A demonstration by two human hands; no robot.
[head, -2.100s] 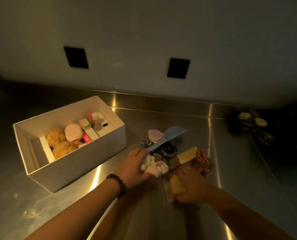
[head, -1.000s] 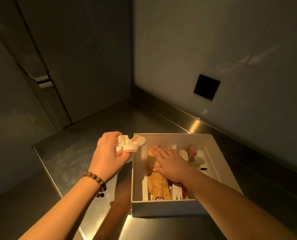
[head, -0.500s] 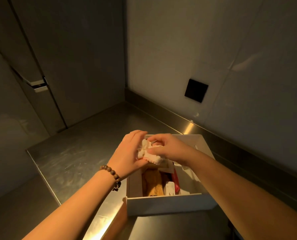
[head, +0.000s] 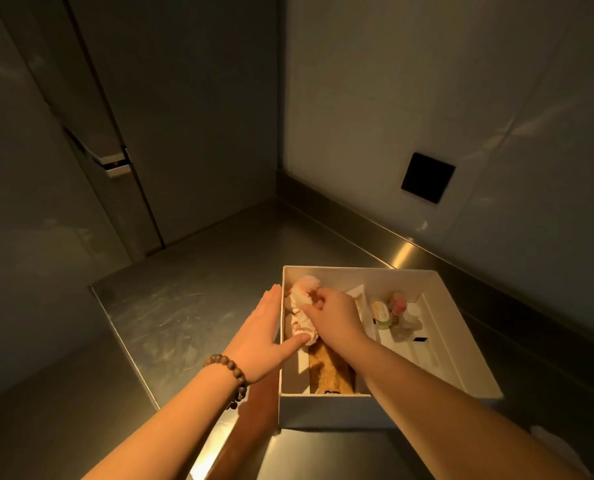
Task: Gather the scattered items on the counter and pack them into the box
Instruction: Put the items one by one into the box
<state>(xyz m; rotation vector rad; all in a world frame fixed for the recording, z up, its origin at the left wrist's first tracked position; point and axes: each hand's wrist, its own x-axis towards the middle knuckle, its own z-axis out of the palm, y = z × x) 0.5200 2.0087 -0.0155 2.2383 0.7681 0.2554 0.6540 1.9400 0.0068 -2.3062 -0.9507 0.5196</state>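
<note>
A white cardboard box (head: 461,358) stands on the steel counter (head: 184,306). In its left compartment lies a white and pink cloth bundle (head: 300,306) above a yellow sponge-like item (head: 330,372). My right hand (head: 337,317) reaches into the box and pinches the cloth bundle with curled fingers. My left hand (head: 264,330), with a bead bracelet at the wrist, lies flat with straight fingers against the box's left wall, its thumb over the rim touching the cloth. Small bottles and a round jar (head: 395,315) sit in the right compartment.
The counter ends in a corner against a dark panel on the left and a pale tiled wall behind. A black square socket (head: 427,176) is set in that wall. The counter's left edge (head: 122,344) drops off near my left forearm.
The cloth bundle passed from my left hand to my right and went down into the box's left compartment. My left hand let go and now lies flat against the box wall.
</note>
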